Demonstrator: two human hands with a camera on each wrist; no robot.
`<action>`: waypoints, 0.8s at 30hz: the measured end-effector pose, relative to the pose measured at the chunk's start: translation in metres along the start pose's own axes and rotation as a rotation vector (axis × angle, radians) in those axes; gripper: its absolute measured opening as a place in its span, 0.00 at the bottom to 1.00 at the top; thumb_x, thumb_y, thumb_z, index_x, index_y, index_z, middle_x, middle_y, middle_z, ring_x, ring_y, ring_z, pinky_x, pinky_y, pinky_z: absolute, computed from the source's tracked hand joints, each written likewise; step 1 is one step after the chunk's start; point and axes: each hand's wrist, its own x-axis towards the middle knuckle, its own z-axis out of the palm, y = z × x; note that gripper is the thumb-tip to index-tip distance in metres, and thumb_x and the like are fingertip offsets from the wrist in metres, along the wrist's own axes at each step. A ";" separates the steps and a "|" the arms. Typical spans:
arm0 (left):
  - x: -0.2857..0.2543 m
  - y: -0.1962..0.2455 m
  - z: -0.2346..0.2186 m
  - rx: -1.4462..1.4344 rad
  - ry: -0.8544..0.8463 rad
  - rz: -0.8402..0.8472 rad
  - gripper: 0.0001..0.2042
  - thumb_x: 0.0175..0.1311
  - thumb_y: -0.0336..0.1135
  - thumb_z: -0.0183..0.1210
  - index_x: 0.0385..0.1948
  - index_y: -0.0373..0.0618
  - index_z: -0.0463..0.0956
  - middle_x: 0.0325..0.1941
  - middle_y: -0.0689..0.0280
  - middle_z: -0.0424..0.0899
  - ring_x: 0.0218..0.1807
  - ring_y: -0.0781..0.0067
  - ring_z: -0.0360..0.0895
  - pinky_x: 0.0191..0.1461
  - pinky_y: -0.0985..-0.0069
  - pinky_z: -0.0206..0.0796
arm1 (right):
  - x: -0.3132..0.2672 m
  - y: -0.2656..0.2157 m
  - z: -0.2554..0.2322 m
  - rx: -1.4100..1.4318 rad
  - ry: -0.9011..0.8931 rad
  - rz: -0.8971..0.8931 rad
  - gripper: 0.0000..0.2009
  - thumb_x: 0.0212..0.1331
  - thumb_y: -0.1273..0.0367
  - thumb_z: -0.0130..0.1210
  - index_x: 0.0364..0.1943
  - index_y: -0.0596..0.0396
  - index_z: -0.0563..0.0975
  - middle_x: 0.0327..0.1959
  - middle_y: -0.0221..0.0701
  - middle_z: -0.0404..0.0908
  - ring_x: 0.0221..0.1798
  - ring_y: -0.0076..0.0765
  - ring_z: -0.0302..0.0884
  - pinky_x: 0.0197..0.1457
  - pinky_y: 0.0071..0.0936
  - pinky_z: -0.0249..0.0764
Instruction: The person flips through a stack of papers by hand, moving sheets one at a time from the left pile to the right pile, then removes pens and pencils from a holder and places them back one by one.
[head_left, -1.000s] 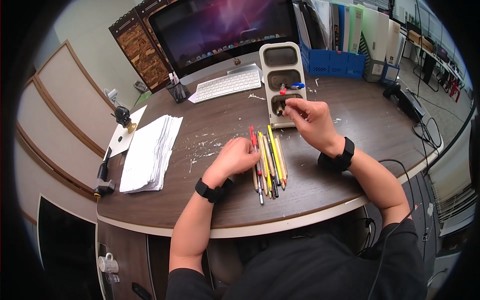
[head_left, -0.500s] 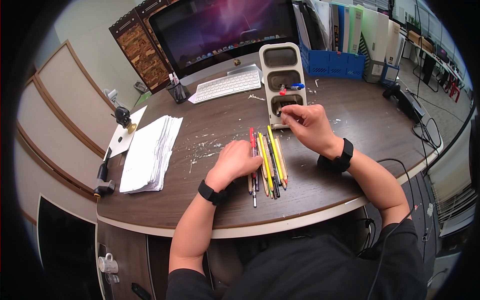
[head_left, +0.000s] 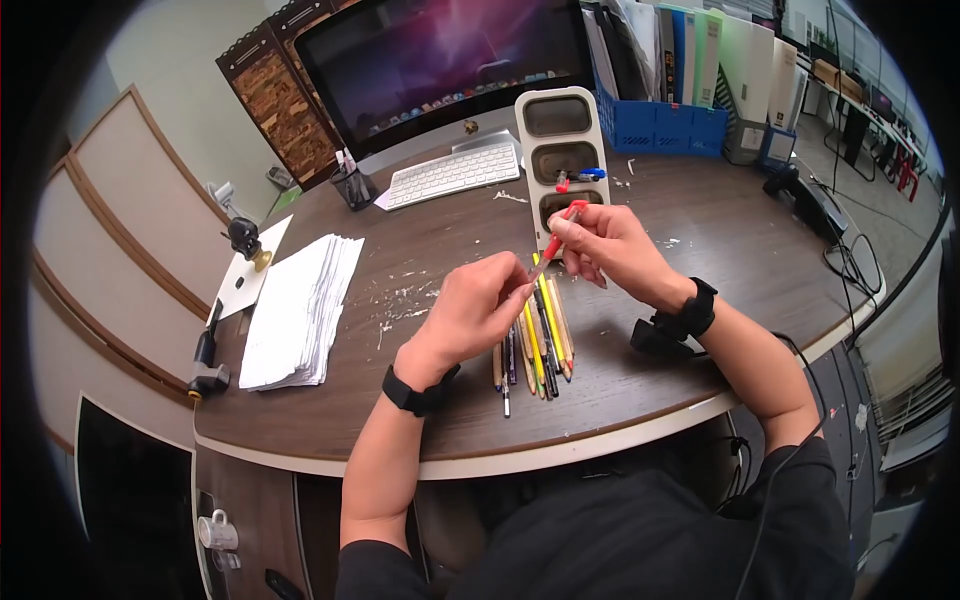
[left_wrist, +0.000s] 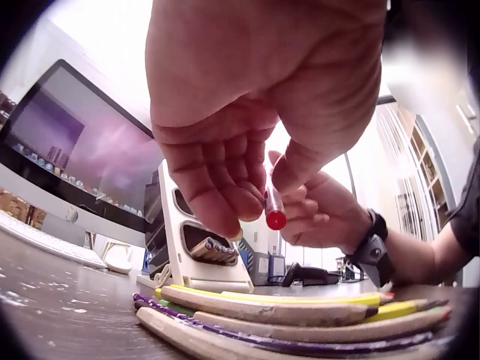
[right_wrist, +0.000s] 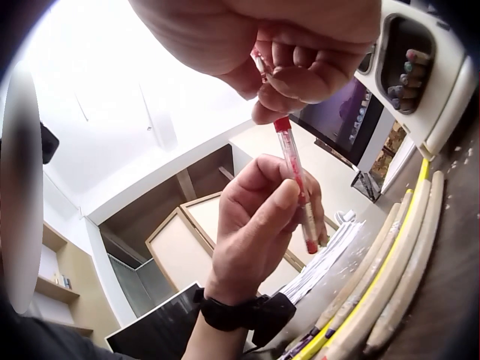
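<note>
A clear-barrelled red pen (right_wrist: 294, 161) is held slanted between both hands above the desk. My left hand (head_left: 472, 308) pinches its lower end between thumb and fingers. My right hand (head_left: 620, 248) grips the red-capped upper end, in front of the beige organizer (head_left: 598, 135). Under the hands lies a row of pencils (left_wrist: 292, 306), some bare wood, some yellow, one purple, alongside several darker pens. Short pencils (left_wrist: 214, 249) rest in the organizer's lowest compartment. A red-tipped pen (head_left: 562, 183) and a blue-capped pen (head_left: 592, 174) stick out of the middle one.
On the left is a stack of paper (head_left: 300, 310). A keyboard (head_left: 455, 172), a mesh pen cup (head_left: 355, 185) and a monitor (head_left: 450, 60) stand behind. A blue crate (head_left: 665, 128) of folders and a telephone (head_left: 810, 205) are at the right. White scraps litter the desk.
My left hand has lifted the red pen from the row and brought it up and right. My right hand, earlier before the lowest compartment with fingertips together, now grips the pen's capped end.
</note>
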 end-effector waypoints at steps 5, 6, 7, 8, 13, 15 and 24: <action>0.000 -0.007 0.003 0.119 0.168 -0.049 0.09 0.62 0.32 0.64 0.32 0.36 0.75 0.23 0.58 0.79 0.23 0.62 0.76 0.30 0.70 0.68 | -0.014 0.003 -0.001 -0.344 0.452 -0.804 0.08 0.67 0.68 0.58 0.40 0.61 0.80 0.24 0.32 0.82 0.23 0.22 0.76 0.25 0.21 0.69; -0.001 -0.014 0.000 0.210 0.088 -0.119 0.09 0.62 0.34 0.63 0.30 0.36 0.76 0.22 0.56 0.79 0.24 0.58 0.77 0.31 0.67 0.69 | -0.014 0.002 -0.004 -0.674 0.619 -1.142 0.07 0.65 0.72 0.60 0.41 0.61 0.80 0.28 0.39 0.83 0.24 0.30 0.80 0.28 0.25 0.73; -0.003 -0.018 -0.002 0.301 0.007 -0.191 0.11 0.62 0.36 0.63 0.29 0.36 0.77 0.21 0.54 0.80 0.25 0.55 0.78 0.32 0.65 0.69 | -0.013 0.002 -0.005 -0.673 0.612 -1.144 0.07 0.65 0.72 0.60 0.41 0.61 0.80 0.28 0.39 0.83 0.24 0.30 0.80 0.28 0.25 0.73; -0.005 -0.020 -0.001 0.301 0.010 -0.195 0.11 0.62 0.36 0.63 0.29 0.36 0.77 0.21 0.54 0.80 0.25 0.55 0.78 0.32 0.65 0.69 | -0.011 0.002 -0.006 -0.677 0.635 -1.159 0.09 0.65 0.72 0.59 0.43 0.63 0.79 0.30 0.40 0.84 0.25 0.33 0.80 0.29 0.26 0.73; -0.006 -0.023 0.001 0.359 -0.118 -0.349 0.15 0.61 0.41 0.62 0.26 0.34 0.80 0.22 0.49 0.81 0.28 0.47 0.80 0.35 0.60 0.70 | 0.012 0.004 -0.018 -0.480 0.426 -0.598 0.21 0.66 0.74 0.56 0.61 0.70 0.69 0.38 0.39 0.85 0.32 0.29 0.81 0.35 0.24 0.76; -0.006 -0.023 -0.001 0.346 -0.157 -0.385 0.15 0.60 0.41 0.62 0.26 0.34 0.80 0.23 0.48 0.81 0.29 0.47 0.80 0.36 0.59 0.71 | 0.015 0.011 -0.024 -0.367 0.412 -0.549 0.22 0.67 0.75 0.55 0.63 0.69 0.68 0.39 0.37 0.85 0.32 0.26 0.80 0.35 0.22 0.76; -0.007 -0.020 -0.003 0.360 -0.330 -0.509 0.12 0.54 0.37 0.59 0.25 0.34 0.79 0.26 0.45 0.82 0.35 0.44 0.81 0.42 0.59 0.73 | 0.011 0.015 -0.015 -0.308 0.483 -0.504 0.14 0.67 0.74 0.55 0.54 0.67 0.77 0.31 0.34 0.87 0.30 0.18 0.78 0.33 0.19 0.76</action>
